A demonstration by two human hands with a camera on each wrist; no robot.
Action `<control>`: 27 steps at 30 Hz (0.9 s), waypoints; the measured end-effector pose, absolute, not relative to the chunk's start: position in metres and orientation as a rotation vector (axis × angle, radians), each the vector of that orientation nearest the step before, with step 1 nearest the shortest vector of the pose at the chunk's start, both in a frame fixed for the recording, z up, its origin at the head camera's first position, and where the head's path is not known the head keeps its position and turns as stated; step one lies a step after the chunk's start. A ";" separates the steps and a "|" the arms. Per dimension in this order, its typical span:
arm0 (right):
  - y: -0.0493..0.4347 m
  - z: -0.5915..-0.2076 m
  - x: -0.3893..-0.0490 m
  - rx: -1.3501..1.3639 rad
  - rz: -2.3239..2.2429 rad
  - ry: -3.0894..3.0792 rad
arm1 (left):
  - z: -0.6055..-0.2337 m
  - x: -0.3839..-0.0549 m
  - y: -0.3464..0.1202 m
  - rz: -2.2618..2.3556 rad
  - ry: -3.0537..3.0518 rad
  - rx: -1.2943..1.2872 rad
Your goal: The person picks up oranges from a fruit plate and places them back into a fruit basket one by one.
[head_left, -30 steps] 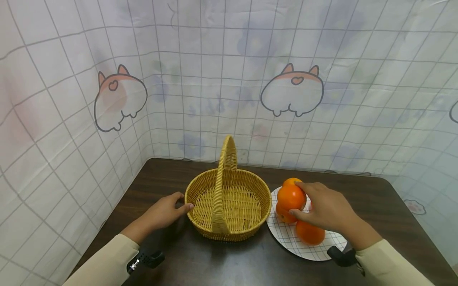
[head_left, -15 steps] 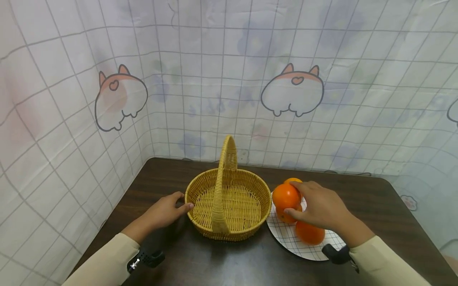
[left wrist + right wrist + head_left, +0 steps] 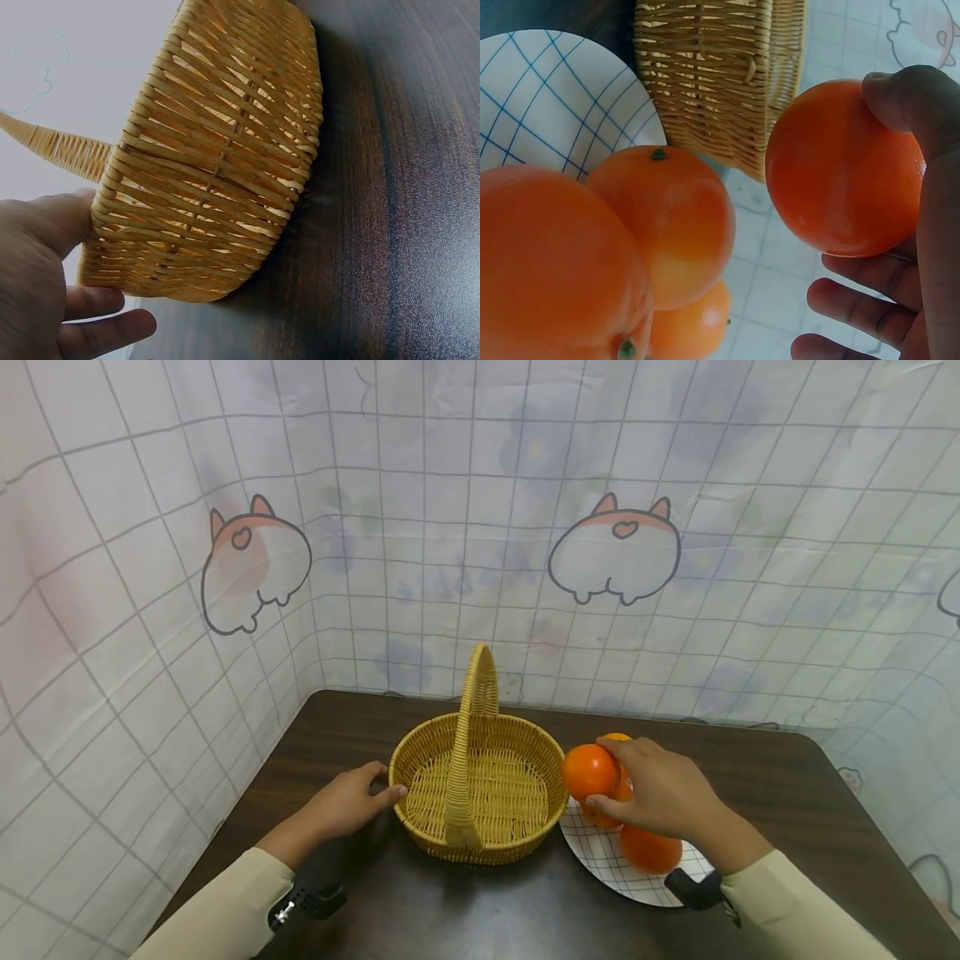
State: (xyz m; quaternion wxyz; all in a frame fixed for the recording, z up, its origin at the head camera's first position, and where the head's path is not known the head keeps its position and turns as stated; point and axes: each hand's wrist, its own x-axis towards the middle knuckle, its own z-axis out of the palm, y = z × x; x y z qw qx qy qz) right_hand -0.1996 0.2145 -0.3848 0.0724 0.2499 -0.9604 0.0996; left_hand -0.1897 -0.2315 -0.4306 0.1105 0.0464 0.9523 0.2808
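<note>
My right hand (image 3: 667, 789) holds an orange (image 3: 588, 771) between thumb and fingers, raised above the other fruit and close to the basket's right rim. Below it, several more oranges, one of them the front orange (image 3: 651, 849), sit on a white plate (image 3: 607, 870) with a dark grid pattern. In the right wrist view the held orange (image 3: 840, 172) is apart from those on the plate. My left hand (image 3: 341, 810) grips the left rim of a yellow wicker basket (image 3: 480, 857), thumb over the rim and fingers outside. The basket stands upright with a tall arched handle; no fruit shows inside.
Everything stands on a dark wood-grain table (image 3: 450, 918). Behind and to the left hangs a white grid-patterned cloth (image 3: 450, 485) with cartoon animals. The basket handle (image 3: 471, 727) arches high over the middle of the basket. The plate stands close against the basket's right side.
My right hand has carried the orange left from over the plate toward the basket's right rim. My left hand and the basket have stayed put.
</note>
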 end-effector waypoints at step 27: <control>0.195 -0.388 -0.208 0.778 0.347 -2.864 | -0.434 -0.190 -0.232 0.850 2.816 0.150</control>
